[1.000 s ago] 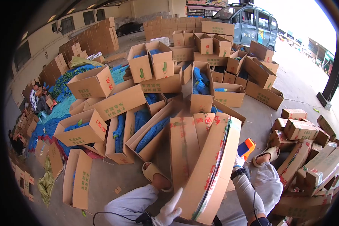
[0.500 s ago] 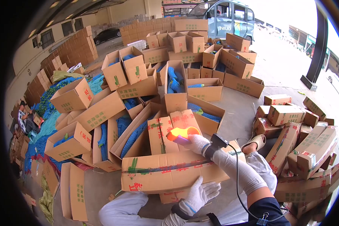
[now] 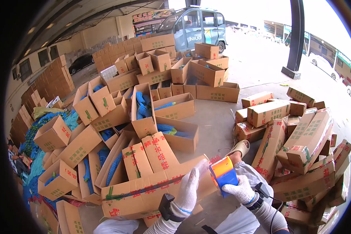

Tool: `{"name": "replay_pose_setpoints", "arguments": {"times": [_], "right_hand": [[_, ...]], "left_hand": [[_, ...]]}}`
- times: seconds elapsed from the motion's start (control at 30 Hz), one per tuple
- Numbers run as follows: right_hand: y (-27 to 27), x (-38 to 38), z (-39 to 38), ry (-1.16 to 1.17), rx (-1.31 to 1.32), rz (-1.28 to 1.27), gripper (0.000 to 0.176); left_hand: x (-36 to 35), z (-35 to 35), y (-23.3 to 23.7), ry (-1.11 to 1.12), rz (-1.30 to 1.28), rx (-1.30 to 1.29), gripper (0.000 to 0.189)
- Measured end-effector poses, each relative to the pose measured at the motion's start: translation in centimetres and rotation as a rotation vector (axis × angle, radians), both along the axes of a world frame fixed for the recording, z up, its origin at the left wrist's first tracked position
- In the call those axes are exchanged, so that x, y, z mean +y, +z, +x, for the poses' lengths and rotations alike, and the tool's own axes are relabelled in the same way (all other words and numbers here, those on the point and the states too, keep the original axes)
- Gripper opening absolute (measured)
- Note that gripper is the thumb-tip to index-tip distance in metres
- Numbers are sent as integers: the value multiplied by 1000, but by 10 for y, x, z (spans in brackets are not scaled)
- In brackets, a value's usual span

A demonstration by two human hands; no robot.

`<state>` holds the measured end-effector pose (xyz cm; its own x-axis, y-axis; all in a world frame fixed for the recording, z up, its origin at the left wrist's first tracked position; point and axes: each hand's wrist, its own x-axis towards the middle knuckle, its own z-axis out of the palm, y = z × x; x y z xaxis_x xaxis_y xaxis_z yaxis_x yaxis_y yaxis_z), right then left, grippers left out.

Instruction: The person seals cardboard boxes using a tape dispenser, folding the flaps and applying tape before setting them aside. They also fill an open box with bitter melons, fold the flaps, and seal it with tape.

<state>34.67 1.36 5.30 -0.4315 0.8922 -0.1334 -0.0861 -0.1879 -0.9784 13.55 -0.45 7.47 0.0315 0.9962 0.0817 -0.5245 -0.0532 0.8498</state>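
A long closed cardboard carton (image 3: 140, 199) lies across in front of me, with a dark strip of tape along its top. My right hand (image 3: 241, 190), in a white glove, grips an orange and blue tape dispenser (image 3: 224, 176) by its lower side, just past the carton's right end. Its toothed orange edge points up and left. My left hand (image 3: 186, 195), also gloved, stands upright against the carton near that end, its fingers stretched out. Whether it touches a length of tape is too blurred to tell. Behind this carton rest two taped cartons (image 3: 160, 152).
Open cartons (image 3: 175, 134) with blue mesh-wrapped goods crowd the left and front. Closed cartons (image 3: 269, 111) are piled at right. A sandalled foot (image 3: 241, 147) is beside that pile. A dark post (image 3: 295, 43) and a small vehicle (image 3: 195, 29) stand farther back.
My right hand has moved the tape dispenser from above the carton to its right end. My left hand has risen from the near side to that end. The view has turned right.
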Motion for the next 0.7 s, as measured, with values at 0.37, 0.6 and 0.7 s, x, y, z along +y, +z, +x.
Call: {"name": "replay_pose_setpoints", "arguments": {"times": [0.37,0.6,0.7], "right_hand": [[-48,-61,46,-116,-190,232,31],[-61,-91,43,-13,-125,-43,32],[-74,-115,52,69,-85,-249,32]], "left_hand": [[-1,51,-12,-424,-282,-3,41],[1,35,-7,-37,-140,322,28],[75,-18,14,161,0,335,29]]}}
